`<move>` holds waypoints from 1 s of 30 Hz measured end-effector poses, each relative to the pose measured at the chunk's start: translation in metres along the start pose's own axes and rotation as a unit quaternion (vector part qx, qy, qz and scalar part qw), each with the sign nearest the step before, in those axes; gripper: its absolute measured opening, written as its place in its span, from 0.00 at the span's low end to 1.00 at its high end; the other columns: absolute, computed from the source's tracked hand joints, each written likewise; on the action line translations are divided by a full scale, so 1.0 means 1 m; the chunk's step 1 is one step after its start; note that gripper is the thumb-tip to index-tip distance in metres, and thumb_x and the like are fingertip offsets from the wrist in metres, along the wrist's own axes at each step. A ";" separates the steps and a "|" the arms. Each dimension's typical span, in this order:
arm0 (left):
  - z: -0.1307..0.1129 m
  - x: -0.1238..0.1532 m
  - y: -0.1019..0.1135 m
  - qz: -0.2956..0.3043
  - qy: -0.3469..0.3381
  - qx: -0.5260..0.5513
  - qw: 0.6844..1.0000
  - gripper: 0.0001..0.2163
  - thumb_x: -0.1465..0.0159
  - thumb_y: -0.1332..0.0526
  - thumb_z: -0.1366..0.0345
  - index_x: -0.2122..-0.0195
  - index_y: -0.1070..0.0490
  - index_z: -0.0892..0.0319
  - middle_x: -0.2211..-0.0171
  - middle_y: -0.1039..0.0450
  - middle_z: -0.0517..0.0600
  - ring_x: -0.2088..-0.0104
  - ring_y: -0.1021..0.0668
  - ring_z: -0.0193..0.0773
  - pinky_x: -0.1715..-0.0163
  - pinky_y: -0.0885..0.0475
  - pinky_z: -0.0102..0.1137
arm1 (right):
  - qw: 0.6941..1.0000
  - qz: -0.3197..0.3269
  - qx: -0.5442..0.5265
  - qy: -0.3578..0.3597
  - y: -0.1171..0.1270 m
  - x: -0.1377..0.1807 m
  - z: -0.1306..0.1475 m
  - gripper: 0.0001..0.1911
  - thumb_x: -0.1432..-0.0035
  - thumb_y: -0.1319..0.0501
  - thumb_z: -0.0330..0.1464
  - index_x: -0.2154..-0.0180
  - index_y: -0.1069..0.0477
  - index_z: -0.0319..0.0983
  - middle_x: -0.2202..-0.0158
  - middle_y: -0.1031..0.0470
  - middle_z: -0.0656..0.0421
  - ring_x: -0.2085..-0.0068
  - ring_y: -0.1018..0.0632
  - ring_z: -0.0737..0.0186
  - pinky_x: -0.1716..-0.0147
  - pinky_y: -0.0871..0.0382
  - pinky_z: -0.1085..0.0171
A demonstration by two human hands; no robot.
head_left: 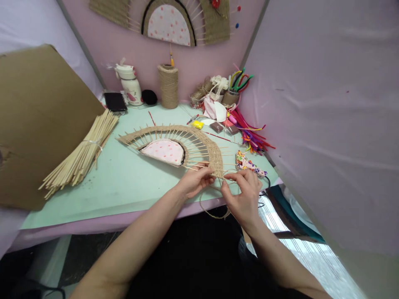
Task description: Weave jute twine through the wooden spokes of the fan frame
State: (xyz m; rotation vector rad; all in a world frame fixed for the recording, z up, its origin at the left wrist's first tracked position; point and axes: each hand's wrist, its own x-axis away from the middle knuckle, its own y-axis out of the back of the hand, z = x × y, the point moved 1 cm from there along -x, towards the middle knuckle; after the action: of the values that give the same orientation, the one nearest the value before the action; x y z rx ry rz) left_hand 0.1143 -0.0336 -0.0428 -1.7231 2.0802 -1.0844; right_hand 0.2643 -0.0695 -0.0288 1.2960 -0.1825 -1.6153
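Angles both forearms (pixel 149 224) inward over a black garment (pixel 190 261). Curls the left hand (pixel 197 182) closed on the near right end of the woven fan (pixel 215 154), flat on the green table (pixel 131 178). Arches the right hand (pixel 242 189) just beside, with thumb and forefinger almost together at the twine (pixel 215 216); cannot tell whether pinched.

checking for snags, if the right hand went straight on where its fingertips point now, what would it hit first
The right hand would likely meet the near end of the woven band first, close ahead, though depth is unclear.
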 end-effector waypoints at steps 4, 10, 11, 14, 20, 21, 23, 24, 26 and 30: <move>0.000 0.000 0.000 -0.004 -0.003 0.002 1.000 0.10 0.50 0.32 0.71 0.66 0.27 0.64 0.71 0.27 0.49 0.75 0.29 0.27 0.76 0.33 0.23 | 1.000 -0.013 0.002 0.004 -0.001 0.000 -0.001 0.02 0.47 0.37 0.30 0.68 0.26 0.41 0.68 0.32 0.60 0.61 0.30 0.57 0.58 0.43 0.57; 0.001 -0.002 0.002 0.016 -0.014 -0.001 1.000 0.09 0.50 0.32 0.71 0.67 0.28 0.65 0.73 0.28 0.48 0.76 0.29 0.27 0.76 0.34 0.22 | 1.000 -0.027 0.002 0.007 -0.002 -0.002 0.000 0.01 0.46 0.37 0.30 0.71 0.27 0.41 0.71 0.33 0.60 0.63 0.30 0.59 0.59 0.43 0.57; 0.002 -0.002 0.002 0.022 -0.017 -0.003 1.000 0.09 0.50 0.32 0.71 0.67 0.28 0.65 0.73 0.28 0.48 0.76 0.29 0.26 0.76 0.34 0.22 | 1.000 -0.026 0.000 0.008 -0.002 -0.002 0.000 0.02 0.46 0.36 0.31 0.71 0.27 0.40 0.71 0.33 0.60 0.63 0.30 0.59 0.59 0.43 0.57; 0.003 -0.002 0.003 0.035 -0.020 -0.009 0.999 0.09 0.49 0.33 0.71 0.67 0.28 0.66 0.73 0.28 0.48 0.76 0.29 0.26 0.76 0.34 0.22 | 1.000 -0.018 -0.007 0.009 -0.001 -0.002 -0.001 0.03 0.45 0.36 0.31 0.71 0.27 0.41 0.71 0.33 0.61 0.64 0.30 0.59 0.60 0.44 0.58; 0.003 -0.003 0.004 0.029 -0.019 -0.005 0.999 0.08 0.48 0.33 0.72 0.67 0.28 0.66 0.73 0.28 0.49 0.76 0.29 0.26 0.76 0.34 0.22 | 1.000 0.000 -0.015 0.012 0.000 -0.002 -0.004 0.04 0.43 0.37 0.33 0.70 0.27 0.41 0.71 0.32 0.61 0.64 0.31 0.59 0.61 0.44 0.58; 0.003 -0.003 0.003 0.026 -0.019 -0.003 0.999 0.08 0.48 0.33 0.72 0.67 0.28 0.66 0.73 0.28 0.49 0.76 0.29 0.26 0.77 0.34 0.22 | 1.000 0.001 -0.015 0.012 0.000 -0.002 -0.005 0.05 0.43 0.37 0.33 0.70 0.27 0.41 0.71 0.32 0.61 0.64 0.31 0.59 0.60 0.45 0.58; 0.003 -0.003 0.003 0.023 -0.019 -0.001 1.000 0.09 0.48 0.33 0.72 0.67 0.29 0.65 0.73 0.28 0.48 0.76 0.29 0.27 0.77 0.34 0.23 | 1.000 0.001 -0.012 0.010 0.000 -0.002 -0.005 0.05 0.43 0.37 0.33 0.71 0.28 0.41 0.71 0.32 0.61 0.64 0.31 0.59 0.60 0.45 0.58; 0.003 -0.003 0.003 0.023 -0.019 0.000 1.000 0.09 0.48 0.33 0.72 0.67 0.29 0.65 0.73 0.29 0.48 0.76 0.29 0.27 0.77 0.34 0.23 | 1.000 0.001 -0.009 0.009 0.000 -0.002 -0.005 0.05 0.43 0.37 0.33 0.71 0.28 0.41 0.71 0.32 0.61 0.64 0.31 0.59 0.60 0.45 0.58; 0.003 -0.002 0.003 0.023 -0.020 0.000 1.000 0.09 0.49 0.33 0.73 0.67 0.29 0.65 0.73 0.29 0.48 0.76 0.29 0.27 0.76 0.34 0.23 | 1.000 0.003 -0.006 0.009 0.000 -0.002 -0.005 0.05 0.43 0.37 0.33 0.71 0.28 0.41 0.71 0.32 0.61 0.64 0.31 0.59 0.60 0.45 0.58; 0.004 -0.002 0.002 0.019 -0.019 0.002 1.000 0.09 0.49 0.33 0.73 0.67 0.30 0.64 0.73 0.29 0.48 0.76 0.29 0.27 0.76 0.35 0.23 | 1.000 0.005 0.002 0.012 0.000 -0.002 -0.004 0.06 0.43 0.37 0.34 0.71 0.28 0.41 0.72 0.32 0.61 0.64 0.31 0.59 0.61 0.45 0.58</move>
State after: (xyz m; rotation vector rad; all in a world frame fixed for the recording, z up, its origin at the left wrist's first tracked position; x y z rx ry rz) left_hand 0.1152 -0.0336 -0.0475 -1.6827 2.0784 -1.0364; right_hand 0.2675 -0.0660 -0.0291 1.3152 -0.1769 -1.5906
